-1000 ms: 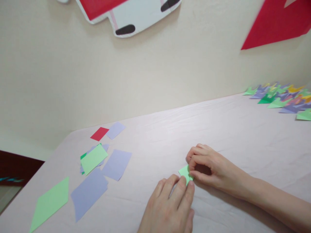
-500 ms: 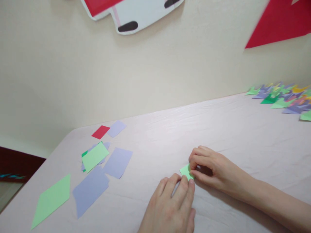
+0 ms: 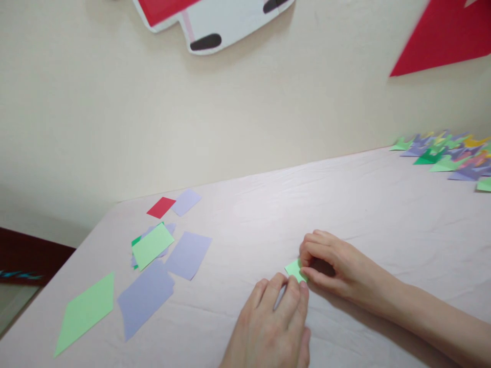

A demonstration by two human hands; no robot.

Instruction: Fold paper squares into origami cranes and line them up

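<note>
A small light green piece of paper (image 3: 293, 268) lies on the pale tabletop, partly covered by fingers. My right hand (image 3: 335, 263) pinches its right edge between thumb and fingertips, the other fingers curled. From the near side, my left hand (image 3: 268, 324) rests palm down with fingers extended and slightly apart. Its fingertips touch the near edge of the paper. How the paper is folded beneath the fingers cannot be made out.
Left on the pale tabletop (image 3: 238, 214) lie a red sheet (image 3: 161, 207), several lilac sheets (image 3: 188, 255) and a large green sheet (image 3: 86, 313). A green sheet (image 3: 152, 247) tops a small stack. Several folded paper shapes (image 3: 448, 162) stand at far right, by the wall (image 3: 268, 112).
The camera view has shifted slightly, so the sheets and wall pieces appear a little farther right. Both hands keep their places at the small green paper.
</note>
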